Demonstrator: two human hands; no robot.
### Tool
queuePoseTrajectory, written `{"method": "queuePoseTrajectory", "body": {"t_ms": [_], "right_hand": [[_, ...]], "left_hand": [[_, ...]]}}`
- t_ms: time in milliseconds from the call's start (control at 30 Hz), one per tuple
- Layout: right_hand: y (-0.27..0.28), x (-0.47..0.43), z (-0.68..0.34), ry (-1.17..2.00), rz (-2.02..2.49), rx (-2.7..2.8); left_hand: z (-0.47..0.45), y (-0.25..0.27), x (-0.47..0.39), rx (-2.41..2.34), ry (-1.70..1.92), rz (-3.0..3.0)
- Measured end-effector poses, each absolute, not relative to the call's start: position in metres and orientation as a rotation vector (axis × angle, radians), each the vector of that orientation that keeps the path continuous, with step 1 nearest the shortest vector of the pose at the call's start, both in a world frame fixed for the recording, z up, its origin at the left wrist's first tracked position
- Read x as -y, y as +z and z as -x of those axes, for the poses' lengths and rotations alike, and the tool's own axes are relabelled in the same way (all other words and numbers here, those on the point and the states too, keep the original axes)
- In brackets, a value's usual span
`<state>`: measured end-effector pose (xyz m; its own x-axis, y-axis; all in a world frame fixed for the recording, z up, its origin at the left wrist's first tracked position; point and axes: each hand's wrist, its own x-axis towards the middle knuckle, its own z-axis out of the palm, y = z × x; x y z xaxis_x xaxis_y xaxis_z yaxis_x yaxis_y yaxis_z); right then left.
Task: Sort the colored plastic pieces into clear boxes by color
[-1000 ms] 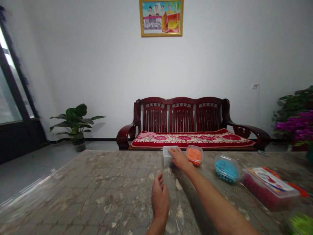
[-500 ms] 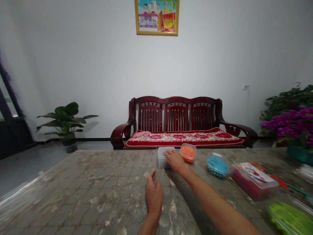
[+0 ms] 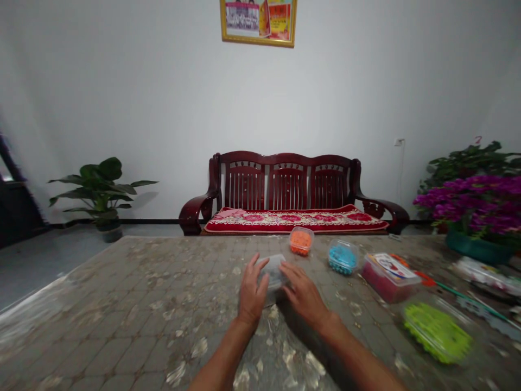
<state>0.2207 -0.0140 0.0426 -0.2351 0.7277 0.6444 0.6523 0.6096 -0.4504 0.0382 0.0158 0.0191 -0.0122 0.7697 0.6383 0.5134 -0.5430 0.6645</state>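
Observation:
A small clear plastic box (image 3: 272, 266) with a pale lid sits on the patterned tablecloth between my two hands, partly covered by them. My right hand (image 3: 303, 293) grips its right side with curved fingers. Along the box's left side is my left hand (image 3: 251, 290), thumb and fingers apart; whether it touches the box is hard to tell. Beyond the box stands a clear tub of orange pieces (image 3: 301, 241). To the right is a tub of blue beads (image 3: 342, 258).
On the right are a box of dark pink contents (image 3: 388, 282), a tub of lime-green pieces (image 3: 437, 331), orange-handled scissors (image 3: 424, 278) and a pot of purple flowers (image 3: 480, 212). A wooden bench (image 3: 288, 179) stands behind the table.
My right hand has drawn the clear box nearer, away from the orange tub. My left hand has come forward to the box's left side. The view has tilted down and shifted right.

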Motion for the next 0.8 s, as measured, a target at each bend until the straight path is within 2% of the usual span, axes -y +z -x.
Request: {"method": "queuePoseTrajectory", "body": {"t_ms": [167,333,800], "right_hand": [[0.019,0.026,-0.207,0.571,1.216,0.984],[0.011,0.034,-0.179,1.031,1.075,0.705],[0.023,0.030,-0.168,1.171,0.995,0.607]], "left_hand": [[-0.046,0.039,-0.020,-1.582,1.232,-2.233],[-0.049,0.043,-0.021,-1.666,1.192,-2.315],[-0.044,0.045,-0.017,-1.589,1.170,-2.396]]}}
